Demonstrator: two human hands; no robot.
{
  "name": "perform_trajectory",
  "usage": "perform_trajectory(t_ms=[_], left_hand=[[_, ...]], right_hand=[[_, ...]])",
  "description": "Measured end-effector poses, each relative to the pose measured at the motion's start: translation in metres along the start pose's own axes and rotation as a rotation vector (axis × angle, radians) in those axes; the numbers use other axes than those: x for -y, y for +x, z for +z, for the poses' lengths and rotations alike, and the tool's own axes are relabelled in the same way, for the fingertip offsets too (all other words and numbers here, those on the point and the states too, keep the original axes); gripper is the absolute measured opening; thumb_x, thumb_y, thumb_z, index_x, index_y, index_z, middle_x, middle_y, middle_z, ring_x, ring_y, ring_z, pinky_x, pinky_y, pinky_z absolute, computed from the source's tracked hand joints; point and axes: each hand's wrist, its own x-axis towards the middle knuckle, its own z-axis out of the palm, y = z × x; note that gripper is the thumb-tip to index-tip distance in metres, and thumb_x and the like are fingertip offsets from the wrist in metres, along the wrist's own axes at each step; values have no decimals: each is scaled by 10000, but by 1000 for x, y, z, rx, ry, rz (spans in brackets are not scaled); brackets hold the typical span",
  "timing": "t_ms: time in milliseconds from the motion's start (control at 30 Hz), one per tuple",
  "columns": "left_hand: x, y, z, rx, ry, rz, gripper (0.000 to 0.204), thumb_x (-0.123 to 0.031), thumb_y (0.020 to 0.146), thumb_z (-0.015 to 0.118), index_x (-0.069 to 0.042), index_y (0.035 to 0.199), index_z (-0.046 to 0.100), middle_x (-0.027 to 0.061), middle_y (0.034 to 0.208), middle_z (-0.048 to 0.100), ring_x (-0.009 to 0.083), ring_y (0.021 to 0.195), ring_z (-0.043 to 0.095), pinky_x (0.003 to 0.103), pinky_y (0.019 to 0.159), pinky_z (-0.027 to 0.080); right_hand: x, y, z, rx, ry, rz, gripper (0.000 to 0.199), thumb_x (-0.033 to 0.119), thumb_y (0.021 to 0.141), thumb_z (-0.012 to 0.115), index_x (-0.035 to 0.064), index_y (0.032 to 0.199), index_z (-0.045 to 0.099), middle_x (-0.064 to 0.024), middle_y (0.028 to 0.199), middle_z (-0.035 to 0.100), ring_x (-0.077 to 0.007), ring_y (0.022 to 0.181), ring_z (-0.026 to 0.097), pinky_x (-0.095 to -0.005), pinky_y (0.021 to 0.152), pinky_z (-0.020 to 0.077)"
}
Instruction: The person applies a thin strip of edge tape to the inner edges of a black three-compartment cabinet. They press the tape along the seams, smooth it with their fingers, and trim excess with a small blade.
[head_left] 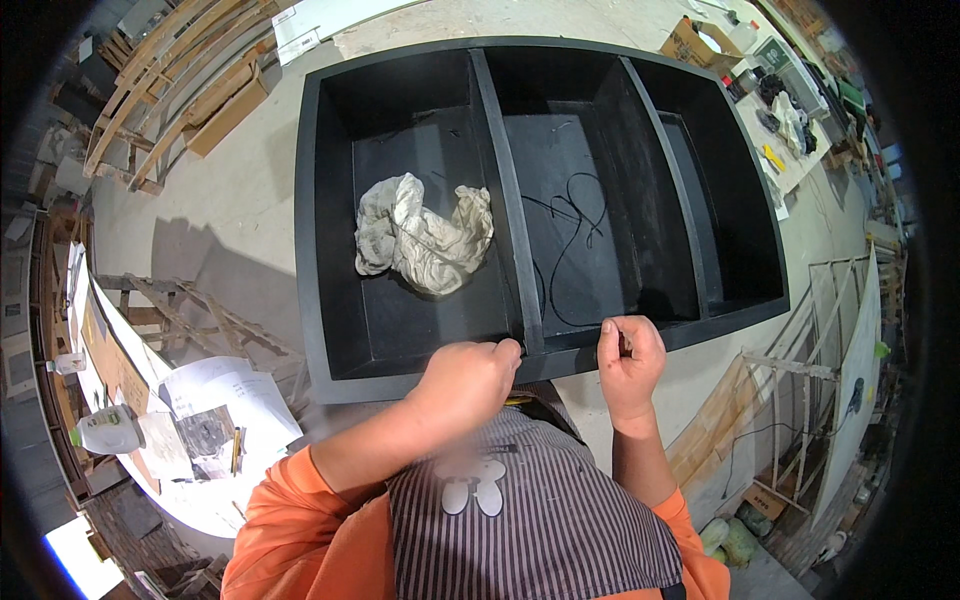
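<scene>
A black cabinet (312, 230) with three compartments lies on its back in front of me. In its left compartment is a crumpled off-white cloth (425, 232). A thin black cord (568, 240) loops loosely across the middle compartment, and its near end runs to my right hand (632, 362), whose thumb and fingers pinch together at the cabinet's near edge. Close to the near end of the left divider, my left hand (465, 378) is closed with its fingertips pressed together. Anything in those left fingers is too small or hidden to make out.
On the left, a table holds papers (225, 405), a pencil (236, 450) and a white plastic bottle (105, 430). Wooden frames (170, 80) stand at the far left. A cluttered table (800, 165) is at the far right, with a metal rack (790, 400) nearer on the right.
</scene>
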Motion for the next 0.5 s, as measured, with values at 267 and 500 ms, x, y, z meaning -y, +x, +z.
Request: perform_trajectory(t_ms=[267,500], left_hand=[[2,2,-3,47,-26,-26,147,-159,910,602,-12,900,614,184,722,662,366,667,668,447,601,545],[8,7,-7,85,-48,-5,151,-173,908,606,-22,914,617,187,714,649,375,667,656,463,603,533]], right_hand=[[0,0,0,6,-8,9,104,1,826,702,30,817,603,-90,721,601,-212,581,562,-311,530,446],[-2,0,-1,16,-21,-7,118,5,823,708,33,825,593,-97,721,604,-233,582,565,-322,532,451]])
